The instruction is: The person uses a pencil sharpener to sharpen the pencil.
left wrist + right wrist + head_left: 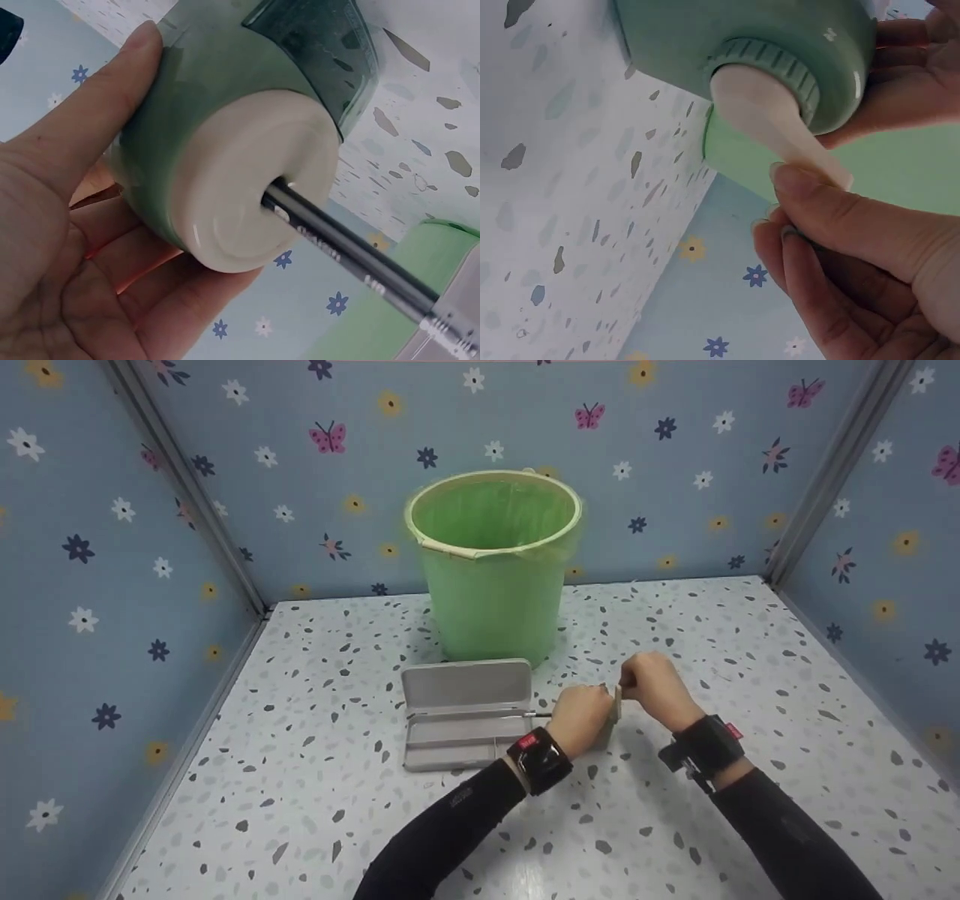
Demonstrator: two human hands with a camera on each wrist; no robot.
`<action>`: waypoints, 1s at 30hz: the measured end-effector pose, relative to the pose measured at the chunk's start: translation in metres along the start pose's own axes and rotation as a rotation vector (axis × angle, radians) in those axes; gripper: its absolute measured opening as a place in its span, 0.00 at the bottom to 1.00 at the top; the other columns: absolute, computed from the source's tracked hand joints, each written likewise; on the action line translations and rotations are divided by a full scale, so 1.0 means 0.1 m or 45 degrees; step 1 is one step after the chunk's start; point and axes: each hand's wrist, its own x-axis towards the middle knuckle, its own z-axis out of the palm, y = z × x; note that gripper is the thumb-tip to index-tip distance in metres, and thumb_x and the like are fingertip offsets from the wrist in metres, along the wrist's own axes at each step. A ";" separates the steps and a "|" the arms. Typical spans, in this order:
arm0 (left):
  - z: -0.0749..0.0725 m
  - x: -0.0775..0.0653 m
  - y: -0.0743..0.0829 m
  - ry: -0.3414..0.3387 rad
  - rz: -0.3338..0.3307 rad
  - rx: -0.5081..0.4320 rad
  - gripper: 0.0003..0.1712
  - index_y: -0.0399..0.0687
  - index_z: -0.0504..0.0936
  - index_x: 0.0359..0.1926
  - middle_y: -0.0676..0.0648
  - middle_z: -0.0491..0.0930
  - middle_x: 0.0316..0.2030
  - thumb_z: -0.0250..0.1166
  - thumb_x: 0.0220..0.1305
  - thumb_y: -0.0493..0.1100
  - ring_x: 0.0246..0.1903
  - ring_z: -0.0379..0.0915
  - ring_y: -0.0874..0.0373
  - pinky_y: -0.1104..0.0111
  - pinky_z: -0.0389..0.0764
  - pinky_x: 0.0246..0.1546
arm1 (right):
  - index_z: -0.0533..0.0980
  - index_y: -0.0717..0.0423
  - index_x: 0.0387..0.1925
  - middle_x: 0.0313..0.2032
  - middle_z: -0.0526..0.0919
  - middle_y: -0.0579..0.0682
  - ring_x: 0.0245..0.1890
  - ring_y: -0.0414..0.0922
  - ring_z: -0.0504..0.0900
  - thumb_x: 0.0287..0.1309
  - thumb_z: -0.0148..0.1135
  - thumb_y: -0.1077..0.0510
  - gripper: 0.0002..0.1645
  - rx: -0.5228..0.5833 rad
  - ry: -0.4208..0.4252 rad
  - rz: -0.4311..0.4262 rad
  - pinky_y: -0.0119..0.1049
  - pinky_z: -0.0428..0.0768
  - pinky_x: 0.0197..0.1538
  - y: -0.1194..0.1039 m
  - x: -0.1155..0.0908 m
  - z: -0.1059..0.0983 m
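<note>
My left hand grips a green crank pencil sharpener around its body. Its round cream front shows in the left wrist view, with a dark pencil stuck in the centre hole. On the sharpener's other end, my right hand pinches the tip of the cream crank handle between thumb and fingers. A clear dark-tinted part sits along one side of the sharpener. Just left of my hands lies an opened grey pencil case, its lid raised.
Behind the case stands a green bucket with a pale rim and a thin liner. The speckled white tabletop is bounded by blue flowered panels at the back and both sides.
</note>
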 end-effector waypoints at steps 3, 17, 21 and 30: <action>0.00 0.00 -0.01 -0.003 0.010 0.006 0.08 0.53 0.86 0.27 0.55 0.85 0.25 0.65 0.55 0.35 0.22 0.80 0.60 0.69 0.80 0.23 | 0.80 0.63 0.18 0.18 0.81 0.54 0.21 0.46 0.74 0.38 0.70 0.75 0.08 0.000 0.028 -0.002 0.40 0.74 0.29 0.04 0.04 0.06; -0.01 0.00 -0.05 -0.049 0.070 -0.083 0.08 0.54 0.88 0.28 0.55 0.85 0.26 0.66 0.54 0.35 0.23 0.79 0.61 0.72 0.80 0.24 | 0.78 0.63 0.16 0.16 0.79 0.53 0.18 0.44 0.70 0.39 0.59 0.79 0.11 0.021 -0.010 0.038 0.34 0.69 0.24 0.19 0.08 0.37; -0.02 0.00 -0.04 -0.090 0.053 -0.016 0.06 0.52 0.87 0.30 0.54 0.85 0.27 0.66 0.57 0.36 0.24 0.80 0.61 0.72 0.81 0.25 | 0.78 0.63 0.16 0.15 0.77 0.51 0.17 0.43 0.68 0.41 0.56 0.79 0.12 0.032 -0.032 0.033 0.32 0.65 0.22 0.22 0.04 0.42; -0.03 0.02 -0.05 -0.132 0.064 -0.071 0.06 0.52 0.87 0.28 0.54 0.85 0.25 0.67 0.55 0.36 0.22 0.77 0.62 0.73 0.80 0.23 | 0.80 0.64 0.18 0.14 0.76 0.49 0.16 0.41 0.65 0.38 0.60 0.79 0.11 0.058 -0.132 0.030 0.31 0.63 0.21 0.25 -0.06 0.46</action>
